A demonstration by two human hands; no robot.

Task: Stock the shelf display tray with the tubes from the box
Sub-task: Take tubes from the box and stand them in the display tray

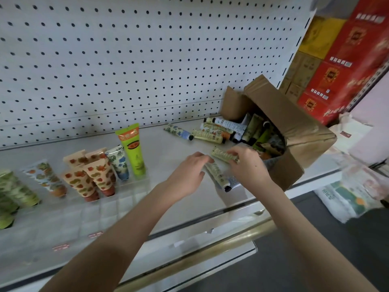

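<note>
A cardboard box (299, 131) lies tipped on its side at the right end of the shelf, with several tubes spilling from its mouth. My right hand (247, 165) pinches a pale green tube (224, 155) just in front of the box. My left hand (189, 171) holds a white tube with a black cap (217, 174) that lies slanted between both hands. A clear display tray (109, 207) at the left holds several tubes standing cap-down, among them a tall bright green tube (131, 149) and orange-patterned tubes (99, 175).
Loose tubes (179, 131) lie on the shelf left of the box. A white pegboard (126, 49) backs the shelf. Red and yellow cartons (345, 60) stack at the right, with plastic packs (347, 199) on the floor below. The shelf's front rail (210, 251) runs under my forearms.
</note>
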